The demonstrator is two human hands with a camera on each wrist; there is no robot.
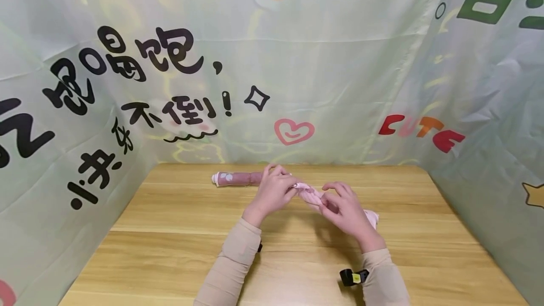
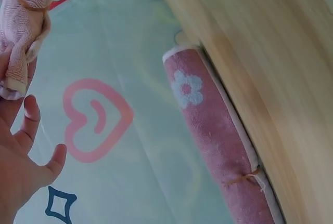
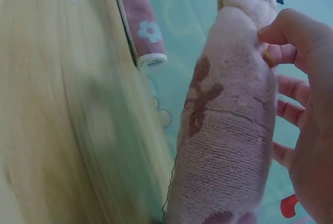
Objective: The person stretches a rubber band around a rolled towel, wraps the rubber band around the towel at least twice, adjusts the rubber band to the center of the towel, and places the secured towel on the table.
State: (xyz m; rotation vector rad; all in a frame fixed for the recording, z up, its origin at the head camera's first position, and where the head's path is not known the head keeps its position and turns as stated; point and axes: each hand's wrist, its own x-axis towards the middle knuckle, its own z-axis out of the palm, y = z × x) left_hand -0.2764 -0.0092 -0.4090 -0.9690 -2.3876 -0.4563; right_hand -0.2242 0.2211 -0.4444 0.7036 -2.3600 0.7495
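Observation:
A light pink rolled towel [image 1: 309, 194] is held above the table between both hands. Its end is gripped by the left hand [image 1: 275, 191], whose other fingers stand apart from the cloth in the left wrist view. A thin brown rubber band [image 2: 31, 7] circles the bunched part of the towel. On the other side, the right hand [image 1: 346, 209] pinches the rubber band with thumb and forefinger at the towel's edge. The wider part of the roll [image 3: 223, 125], with darker pink patches, extends past the right hand's curved fingers.
A darker pink rolled towel [image 1: 238, 179] with a pale flower lies at the table's back, tied with a thin band. The wooden table [image 1: 178, 249] meets printed cloth walls [image 1: 340, 84] at its back and sides.

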